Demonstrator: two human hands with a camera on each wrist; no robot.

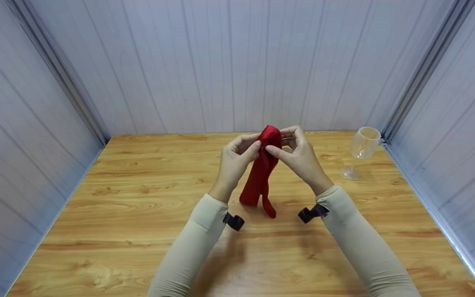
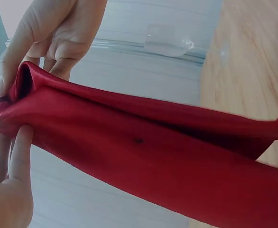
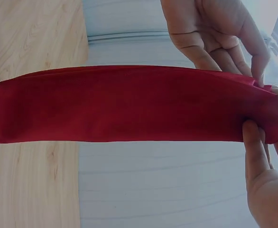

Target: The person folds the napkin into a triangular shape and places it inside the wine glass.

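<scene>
Head view: fingers (image 1: 255, 145) hide red napkin's (image 1: 261, 175) top.

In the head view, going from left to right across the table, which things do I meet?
Left hand → red cloth → right hand → wine glass, which stands apart by the right wall. Both hands pinch the top of the cloth.

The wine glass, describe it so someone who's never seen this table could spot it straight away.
Start at the wooden table and go to its far right corner by the wall. The wine glass stands there alone, right of the hands holding the red cloth. It is the only clear, stemmed thing.
</scene>
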